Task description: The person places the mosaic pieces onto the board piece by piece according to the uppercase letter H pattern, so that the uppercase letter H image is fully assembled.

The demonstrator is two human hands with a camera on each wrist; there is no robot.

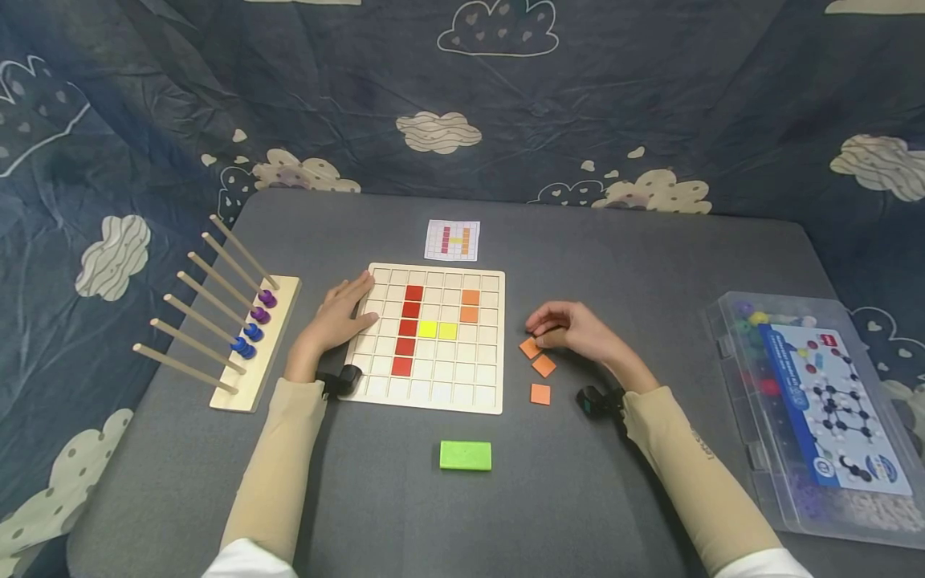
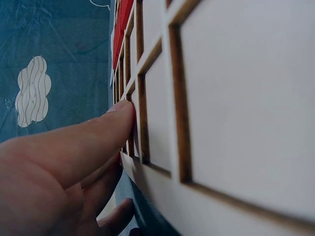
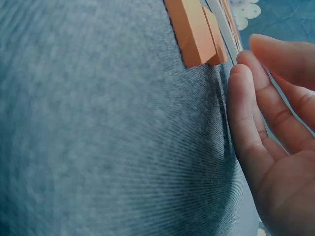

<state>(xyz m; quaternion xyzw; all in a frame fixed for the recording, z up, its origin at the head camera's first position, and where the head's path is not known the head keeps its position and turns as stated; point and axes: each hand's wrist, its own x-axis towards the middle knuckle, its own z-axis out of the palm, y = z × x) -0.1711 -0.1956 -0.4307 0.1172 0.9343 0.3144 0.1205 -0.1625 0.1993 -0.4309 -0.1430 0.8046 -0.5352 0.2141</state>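
My left hand (image 1: 336, 317) rests along the left edge of a wooden grid board (image 1: 441, 393); its thumb lies on the rim in the left wrist view. On the board stand a column of several red tiles (image 1: 407, 327), two yellow tiles (image 1: 438, 330) side by side and two orange tiles (image 1: 470, 307). To the board's right, my right hand (image 1: 578, 329) hovers low with bent fingers and thumb beside the farthest of three loose orange tiles (image 1: 543, 366). Nothing shows between its fingertips (image 3: 241, 78) in the right wrist view.
A small card (image 1: 452, 241) with a coloured grid pattern lies behind the board. A green block (image 1: 466, 456) sits in front. At left stands a peg rack (image 1: 285, 309) with purple and blue beads; at right, a clear plastic box (image 1: 788, 490) with a printed booklet.
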